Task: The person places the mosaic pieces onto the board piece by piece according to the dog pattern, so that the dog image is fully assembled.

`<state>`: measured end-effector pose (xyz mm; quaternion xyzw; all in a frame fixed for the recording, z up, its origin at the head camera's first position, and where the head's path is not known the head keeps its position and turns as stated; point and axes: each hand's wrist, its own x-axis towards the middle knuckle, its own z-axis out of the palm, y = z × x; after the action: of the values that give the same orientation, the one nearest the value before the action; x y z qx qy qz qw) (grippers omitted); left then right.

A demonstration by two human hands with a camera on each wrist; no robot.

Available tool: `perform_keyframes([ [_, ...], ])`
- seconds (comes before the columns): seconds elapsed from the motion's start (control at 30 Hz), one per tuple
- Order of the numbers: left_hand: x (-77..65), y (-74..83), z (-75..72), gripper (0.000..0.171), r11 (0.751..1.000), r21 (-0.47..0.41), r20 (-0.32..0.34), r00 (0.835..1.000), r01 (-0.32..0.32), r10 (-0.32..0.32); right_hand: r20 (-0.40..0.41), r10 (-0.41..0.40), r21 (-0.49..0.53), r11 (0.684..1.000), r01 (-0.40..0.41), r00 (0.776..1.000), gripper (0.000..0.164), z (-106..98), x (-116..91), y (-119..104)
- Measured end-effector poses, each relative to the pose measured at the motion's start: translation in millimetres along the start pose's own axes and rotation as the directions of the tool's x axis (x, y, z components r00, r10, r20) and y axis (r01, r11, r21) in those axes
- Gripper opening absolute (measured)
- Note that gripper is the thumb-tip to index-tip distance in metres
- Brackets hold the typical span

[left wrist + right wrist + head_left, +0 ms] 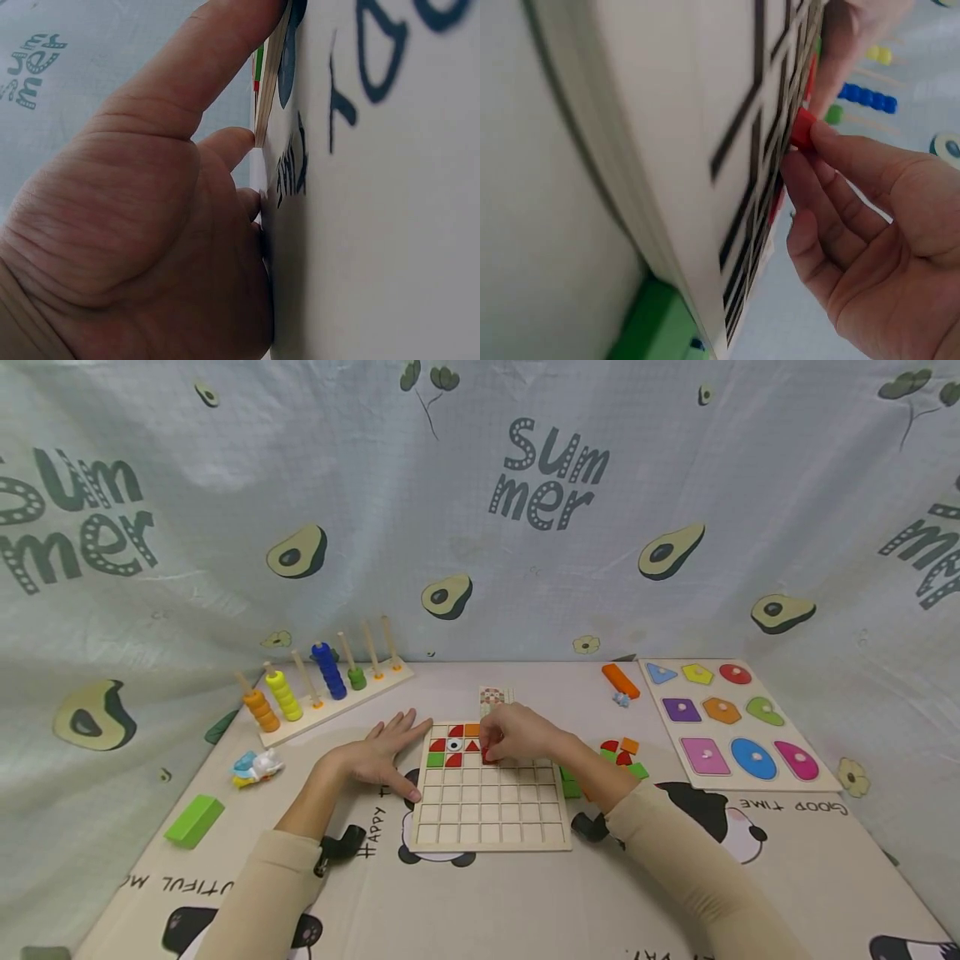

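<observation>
A wooden grid board point(490, 814) lies on the table, its upper left cells filled with red, orange, green and eye-marked tiles point(454, 745). My right hand point(519, 732) is over the board's upper part. Between thumb and fingertips it pinches a small red tile point(803, 129), held right at the grid surface. My left hand point(381, 755) rests on the table at the board's left side with fingers spread. In the left wrist view, the thumb and a fingertip meet the board's edge point(271, 90).
A pattern card point(492, 695) lies behind the board, partly covered by my right hand. Loose tiles point(628, 747) lie right of the board. A bead abacus point(330, 710) stands back left, a shape puzzle point(705, 760) lies right. A green block point(195, 821) and small toy point(257, 768) sit left.
</observation>
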<state>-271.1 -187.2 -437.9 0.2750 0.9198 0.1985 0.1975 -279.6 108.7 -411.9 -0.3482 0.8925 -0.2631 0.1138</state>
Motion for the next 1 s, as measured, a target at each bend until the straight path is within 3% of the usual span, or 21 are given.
perform_keyframes([
  [0.2, -0.5, 2.0, -0.6, 0.126, 1.000, -0.006, -0.002, 1.000, 0.003, -0.003, -0.004, 0.006, -0.047, 0.999, -0.006, 1.000, 0.008, 4, 0, -6],
  [0.43, -1.5, 5.3, -2.2, 0.124, 1.000, -0.006, 0.002, 1.000, -0.002, 0.002, 0.027, 0.017, -0.219, 0.976, -0.011, 1.000, 0.006, 7, -5, -14],
  [0.77, -2.0, 6.5, -0.8, 0.125, 1.000, -0.003, -0.013, 1.000, 0.001, -0.001, 0.015, 0.009, -0.227, 0.974, -0.006, 1.000, 0.018, 9, -15, -12],
  [1.0, -1.6, 7.6, -0.3, 0.125, 1.000, 0.010, -0.012, 1.000, 0.015, -0.015, -0.136, -0.026, -0.095, 0.995, 0.013, 0.990, 0.034, -23, -48, 4],
])
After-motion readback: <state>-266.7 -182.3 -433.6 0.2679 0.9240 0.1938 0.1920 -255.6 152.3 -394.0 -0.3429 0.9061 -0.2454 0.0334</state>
